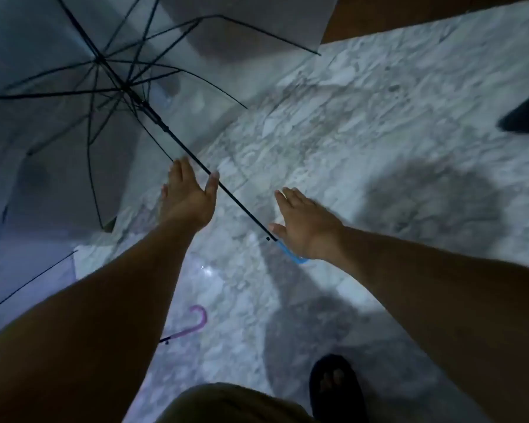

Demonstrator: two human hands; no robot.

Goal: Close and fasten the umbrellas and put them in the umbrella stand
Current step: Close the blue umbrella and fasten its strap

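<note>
Open umbrella [83, 96]: canopy of clear, smooth plastic film, slightly glossy; ribs and shaft [226, 190] thin, dark, apparently metal, matt. Curved handle [290, 254] at the shaft's end: blue, smooth plastic. Second handle [193, 325], below the umbrella: pink, translucent plastic. Floor [364, 117] beneath the umbrella: grey-white marble-patterned stone or tile, polished, reflecting light.

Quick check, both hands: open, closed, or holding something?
Left hand: open, fingers straight, beside the umbrella shaft, holding nothing.
Right hand: open, fingers spread just above the blue handle, not gripping it.
</note>
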